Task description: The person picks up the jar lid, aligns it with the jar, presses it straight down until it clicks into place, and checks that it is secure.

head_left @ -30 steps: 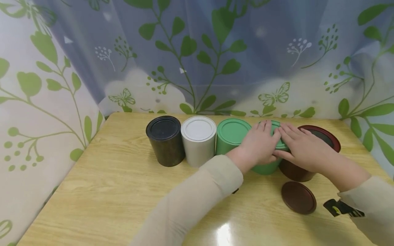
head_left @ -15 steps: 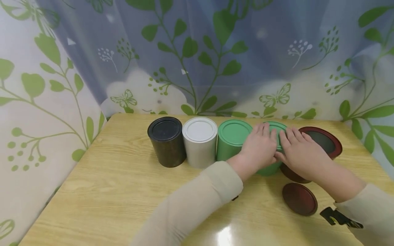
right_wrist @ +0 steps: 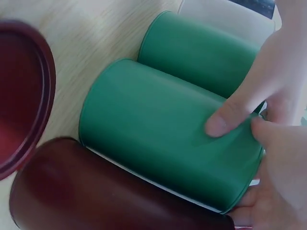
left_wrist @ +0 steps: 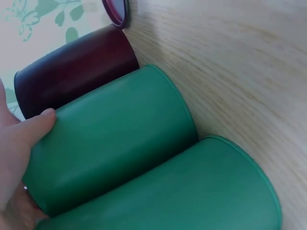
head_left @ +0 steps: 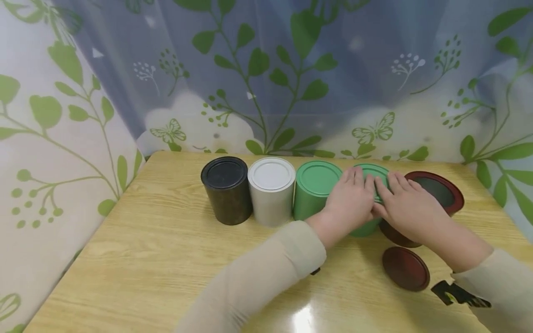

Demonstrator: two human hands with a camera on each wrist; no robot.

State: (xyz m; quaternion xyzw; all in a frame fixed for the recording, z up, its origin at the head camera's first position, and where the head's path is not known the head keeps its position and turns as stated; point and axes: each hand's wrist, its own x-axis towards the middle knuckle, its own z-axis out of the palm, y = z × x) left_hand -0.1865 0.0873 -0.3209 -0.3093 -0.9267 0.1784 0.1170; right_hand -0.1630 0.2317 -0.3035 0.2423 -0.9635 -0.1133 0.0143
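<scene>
In the head view, both hands press side by side on the lid of a green can (head_left: 366, 227), the right one of two green cans. My left hand (head_left: 350, 201) lies with its fingers extended over the lid; its thumb (right_wrist: 223, 122) touches the can's side in the right wrist view. My right hand (head_left: 410, 206) covers the right part of the lid, fingers reaching forward. Left of it stands the other green can (head_left: 318, 178), lidded. To the right is a dark red-brown can (head_left: 397, 235), partly hidden by my right hand, with a wide dark red rim (head_left: 455, 196) at its top.
A white can (head_left: 271, 203) and a black can (head_left: 230, 203) continue the row leftward, both lidded. On the wooden table (head_left: 166, 259), a dark red round lid (head_left: 405, 268) lies in front of the brown can. A leaf-patterned curtain (head_left: 270, 92) hangs behind the table.
My right hand has shifted slightly right on the lid, uncovering more green between the hands. During the last half second, the hands and cans have stayed almost still.
</scene>
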